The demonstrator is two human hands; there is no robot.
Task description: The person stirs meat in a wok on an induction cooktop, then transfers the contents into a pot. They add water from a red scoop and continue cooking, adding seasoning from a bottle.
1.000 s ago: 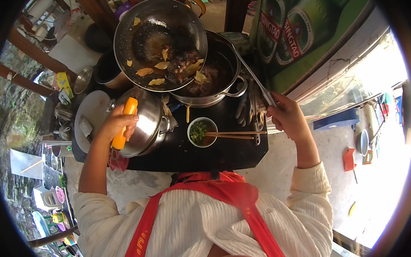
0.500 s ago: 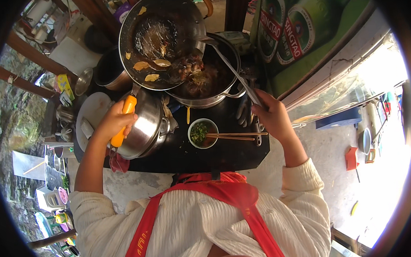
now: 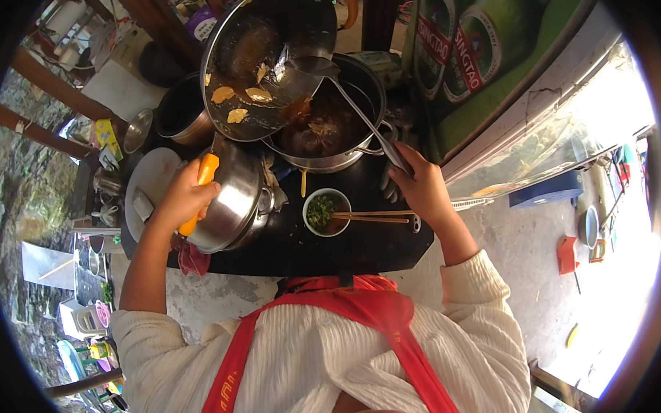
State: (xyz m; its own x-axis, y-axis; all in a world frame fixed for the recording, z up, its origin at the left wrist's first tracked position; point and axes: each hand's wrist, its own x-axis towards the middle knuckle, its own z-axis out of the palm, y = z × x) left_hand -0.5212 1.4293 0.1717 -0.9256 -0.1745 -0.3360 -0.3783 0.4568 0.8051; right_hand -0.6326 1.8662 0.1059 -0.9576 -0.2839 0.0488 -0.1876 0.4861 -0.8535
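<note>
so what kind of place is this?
Probably an outdoor cooking spot or street-side kitchen: a black stovetop crowded with steel pots, a tilted orange-handled wok over a large steel pot of dark broth, bare concrete ground around.

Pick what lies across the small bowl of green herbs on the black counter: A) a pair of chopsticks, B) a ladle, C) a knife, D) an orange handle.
A: a pair of chopsticks rests across the rim of the small bowl, running toward the right hand, which holds a ladle's handle instead.
</note>
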